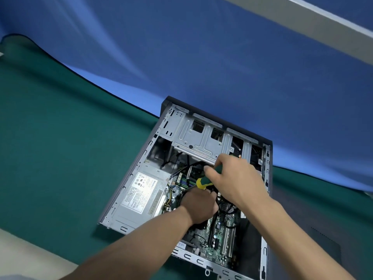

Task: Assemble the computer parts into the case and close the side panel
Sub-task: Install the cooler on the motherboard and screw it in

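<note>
Case (141, 158) lies open, holding power supply (141, 195) and motherboard (220, 239). Right hand (236, 178) grips a screwdriver (203, 182); left hand (198, 207) curls beneath it, contents unclear.

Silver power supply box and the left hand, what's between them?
In the head view, bundled cables over green motherboard separate power supply from left hand.

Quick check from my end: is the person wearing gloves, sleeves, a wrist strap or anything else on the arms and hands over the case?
No. Both forearms are bare up to the bottom frame edge, with no sleeves showing. The left hand and right hand wear no gloves, and no watch, rings, wristband or anti-static strap and cable can be seen on either wrist.
</note>
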{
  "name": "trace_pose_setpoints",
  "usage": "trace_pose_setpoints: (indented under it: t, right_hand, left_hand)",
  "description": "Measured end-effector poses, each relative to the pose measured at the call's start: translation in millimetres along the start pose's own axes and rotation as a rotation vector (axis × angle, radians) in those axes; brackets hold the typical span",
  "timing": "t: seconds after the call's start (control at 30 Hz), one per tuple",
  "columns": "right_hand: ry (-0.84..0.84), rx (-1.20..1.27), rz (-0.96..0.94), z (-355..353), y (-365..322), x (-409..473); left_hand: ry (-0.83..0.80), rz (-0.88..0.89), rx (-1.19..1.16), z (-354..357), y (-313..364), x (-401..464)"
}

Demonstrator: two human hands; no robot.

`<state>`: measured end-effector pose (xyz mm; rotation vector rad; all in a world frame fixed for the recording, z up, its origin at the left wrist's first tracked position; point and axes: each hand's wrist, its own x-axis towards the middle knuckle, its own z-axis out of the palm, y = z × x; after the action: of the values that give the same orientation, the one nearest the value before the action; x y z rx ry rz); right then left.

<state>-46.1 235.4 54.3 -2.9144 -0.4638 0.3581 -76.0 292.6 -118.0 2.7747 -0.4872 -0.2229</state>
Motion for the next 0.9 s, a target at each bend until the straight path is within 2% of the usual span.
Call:
trace_pose_setpoints:
  t: [0.2, 0.3, 0.43, 0.57, 0.73, 0.9]
  right_hand:
    - [-0.158, 0.003, -0.056, -8.0, -13.7, 6.1]
    - [-0.137, -0.031, -0.093, -10.6, -18.2, 7.2]
    - [-0.086, -0.186, -0.1, -11.4, -29.5, 8.8]
    - [-0.283, -0.054, -0.074, -13.6, -36.5, 14.0]
    - [-0.111, -0.161, -0.087, -11.4, -36.9, 11.1]
    - [-0.283, -0.08, -0.075, -14.6, -36.5, 12.3]
  left_hand:
    - [0.109, 0.021, 0.044, 7.6, -1.6, -1.0]
    - [0.077, 0.057, 0.123, 6.0, -2.5, -1.3]
    - [0.054, -0.012, 0.016, 3.0, 0.2, -1.3]
    - [0.066, -0.069, -0.053, -4.1, 5.8, -3.9]
    - [0.035, -0.026, -0.135, -12.7, 5.5, -5.9]
    - [0.083, -0.061, -0.028, -17.5, 9.2, -8.0]
